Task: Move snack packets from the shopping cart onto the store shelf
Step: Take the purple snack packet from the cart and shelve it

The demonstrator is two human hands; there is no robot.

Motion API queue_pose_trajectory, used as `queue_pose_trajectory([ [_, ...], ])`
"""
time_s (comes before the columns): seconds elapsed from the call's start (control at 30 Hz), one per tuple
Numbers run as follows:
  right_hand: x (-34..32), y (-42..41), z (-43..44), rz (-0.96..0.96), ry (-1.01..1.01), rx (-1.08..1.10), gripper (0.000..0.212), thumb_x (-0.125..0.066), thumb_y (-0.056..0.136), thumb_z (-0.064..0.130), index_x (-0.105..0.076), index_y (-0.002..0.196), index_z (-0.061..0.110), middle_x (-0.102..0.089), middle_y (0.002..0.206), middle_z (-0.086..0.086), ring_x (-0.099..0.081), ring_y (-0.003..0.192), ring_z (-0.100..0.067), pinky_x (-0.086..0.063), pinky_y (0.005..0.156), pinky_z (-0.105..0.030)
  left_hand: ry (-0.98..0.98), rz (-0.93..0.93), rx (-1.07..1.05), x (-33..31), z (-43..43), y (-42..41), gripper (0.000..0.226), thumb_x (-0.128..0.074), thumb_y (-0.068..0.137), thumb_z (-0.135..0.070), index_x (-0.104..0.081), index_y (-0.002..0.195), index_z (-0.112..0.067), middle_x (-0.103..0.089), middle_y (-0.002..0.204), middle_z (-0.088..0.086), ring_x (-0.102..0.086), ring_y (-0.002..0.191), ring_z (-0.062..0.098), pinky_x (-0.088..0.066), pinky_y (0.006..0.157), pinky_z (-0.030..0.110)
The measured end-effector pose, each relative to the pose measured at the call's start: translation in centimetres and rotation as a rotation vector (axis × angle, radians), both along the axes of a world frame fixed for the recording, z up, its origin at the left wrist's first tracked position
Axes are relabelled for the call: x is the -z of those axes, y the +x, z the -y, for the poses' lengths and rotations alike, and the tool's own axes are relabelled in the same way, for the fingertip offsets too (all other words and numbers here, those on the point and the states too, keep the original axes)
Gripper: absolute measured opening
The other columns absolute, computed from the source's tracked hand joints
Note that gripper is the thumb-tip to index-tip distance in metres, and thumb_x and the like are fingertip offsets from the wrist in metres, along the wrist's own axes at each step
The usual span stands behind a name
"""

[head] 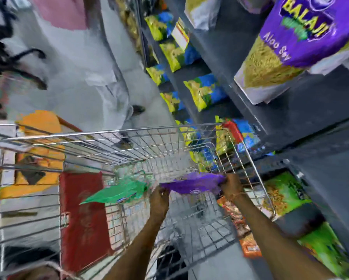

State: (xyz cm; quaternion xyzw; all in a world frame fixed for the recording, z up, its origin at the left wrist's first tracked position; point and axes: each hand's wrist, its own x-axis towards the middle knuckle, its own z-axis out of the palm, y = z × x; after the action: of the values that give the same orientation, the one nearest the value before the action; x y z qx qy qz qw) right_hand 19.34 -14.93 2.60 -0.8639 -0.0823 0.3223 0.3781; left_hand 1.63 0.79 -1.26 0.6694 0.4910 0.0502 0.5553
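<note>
A purple snack packet (193, 183) is held flat inside the wire shopping cart (100, 134). My left hand (159, 201) grips its left end and my right hand (231, 183) grips its right end. A green snack packet (119, 191) lies in the cart just left of my left hand. The dark store shelf (280, 122) rises on the right, and a large purple Balaji Aloo Sev packet (295, 41) stands on its upper level. The frame is blurred.
Blue-and-yellow packets (206, 91) fill the shelf rows further back. Green packets (284, 191) and orange packets (248, 246) sit low on the right, beside the cart. A red panel (82, 217) and orange boxes (40, 122) stand left of the cart. Grey floor lies ahead.
</note>
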Motion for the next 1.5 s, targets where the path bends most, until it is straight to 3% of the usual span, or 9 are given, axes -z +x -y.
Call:
queue_pose_trajectory([
  [0.1, -4.4, 0.4, -1.5, 0.128, 0.087, 0.046, 0.017, -0.054, 0.068, -0.006, -0.07, 0.068, -0.003, -0.067, 0.065, -0.028, -0.054, 0.067, -0.009, -0.048, 0.062, -0.016, 0.076, 0.139, 0.043, -3.5, 0.1, 0.8, 0.01, -0.053, 0.084, -0.026, -0.057, 0.076, -0.025, -0.061, 0.075, 0.002, -0.052, 0.069, -0.014, -0.041, 0.068, 0.02],
  [0.23, -8.7, 0.0, 2.3, 0.166, 0.237, 0.095, 0.026, -0.05, 0.074, -0.008, -0.066, 0.085, 0.008, -0.066, 0.085, -0.005, -0.057, 0.082, -0.004, -0.049, 0.074, -0.017, 0.247, 0.265, 0.174, -10.1, 1.0, 2.0, 0.025, -0.038, 0.081, -0.049, -0.055, 0.083, -0.031, -0.065, 0.077, -0.025, -0.054, 0.072, -0.008, -0.04, 0.068, 0.01],
  [0.33, -14.5, -1.7, 6.6, 0.297, 0.358, 0.192, 0.017, -0.052, 0.066, 0.016, -0.063, 0.072, 0.028, -0.065, 0.066, 0.022, -0.056, 0.082, -0.007, -0.046, 0.076, -0.029, 0.426, 0.398, 0.241, -17.3, 3.3, 2.7, 0.029, -0.036, 0.084, -0.047, -0.053, 0.087, -0.024, -0.061, 0.066, -0.003, -0.048, 0.063, 0.015, -0.038, 0.062, 0.031],
  [0.43, -20.6, -4.7, 12.3, 0.476, 0.515, 0.331, 0.026, -0.048, 0.067, 0.008, -0.062, 0.067, 0.029, -0.063, 0.063, 0.036, -0.049, 0.067, 0.017, -0.042, 0.068, -0.008, 0.573, 0.546, 0.343, -25.1, 7.5, 3.0, 0.03, -0.035, 0.085, -0.046, -0.051, 0.083, -0.02, -0.048, 0.053, 0.008, -0.039, 0.053, 0.013, -0.033, 0.055, 0.036],
  [0.57, -27.8, -9.9, 21.0, 0.7, 0.664, 0.523, 0.019, -0.052, 0.08, 0.039, -0.053, 0.062, 0.033, -0.053, 0.057, 0.026, -0.038, 0.057, 0.011, -0.034, 0.057, -0.011, 0.613, 0.706, 0.454, -33.4, 15.7, 2.0, 0.028, -0.035, 0.085, -0.047, -0.045, 0.073, -0.023, -0.047, 0.056, 0.004, -0.045, 0.062, 0.022, -0.033, 0.059, 0.037],
  [0.67, -31.8, -14.6, 28.4, 0.816, 0.673, 0.646, 0.026, -0.044, 0.085, 0.026, -0.043, 0.058, 0.026, -0.052, 0.052, 0.025, -0.038, 0.05, 0.009, -0.032, 0.049, -0.01, 0.639, 0.788, 0.598, -37.1, 22.7, 0.5, 0.031, -0.035, 0.085, -0.046, -0.035, 0.059, -0.03, -0.038, 0.05, 0.0, -0.039, 0.06, 0.023, -0.023, 0.055, 0.032],
  [0.93, -34.7, -26.1, 45.6, 0.95, 0.535, 0.906, 0.032, -0.045, 0.089, 0.028, -0.047, 0.058, 0.025, -0.054, 0.048, 0.02, -0.036, 0.046, 0.006, -0.028, 0.044, -0.011, 0.413, 0.919, 0.901, -39.4, 39.6, -4.6, 0.028, -0.036, 0.083, -0.047, -0.045, 0.059, -0.037, -0.049, 0.052, -0.013, -0.033, 0.048, 0.003, -0.029, 0.055, 0.034],
  [1.27, -35.7, -31.7, 53.1, 1.005, 0.517, 1.022, 0.029, -0.045, 0.085, 0.035, -0.051, 0.059, 0.024, -0.053, 0.055, 0.012, -0.041, 0.056, 0.003, -0.032, 0.047, -0.016, 0.489, 0.939, 1.011, -41.5, 47.1, -8.9, 0.046, -0.034, 0.086, -0.049, -0.032, 0.065, -0.008, -0.033, 0.057, 0.005, -0.029, 0.058, 0.017, -0.027, 0.055, 0.033],
  [1.5, -30.6, -30.8, 54.3, 0.934, 0.485, 1.081, 0.041, -0.042, 0.079, 0.052, -0.052, 0.063, 0.015, -0.053, 0.063, -0.002, -0.045, 0.063, -0.012, -0.038, 0.057, -0.033, 0.34, 0.844, 1.062, -36.1, 48.3, -7.9, 0.057, -0.033, 0.083, -0.061, -0.047, 0.073, -0.006, -0.057, 0.072, 0.026, -0.048, 0.064, 0.016, -0.047, 0.064, 0.053],
])
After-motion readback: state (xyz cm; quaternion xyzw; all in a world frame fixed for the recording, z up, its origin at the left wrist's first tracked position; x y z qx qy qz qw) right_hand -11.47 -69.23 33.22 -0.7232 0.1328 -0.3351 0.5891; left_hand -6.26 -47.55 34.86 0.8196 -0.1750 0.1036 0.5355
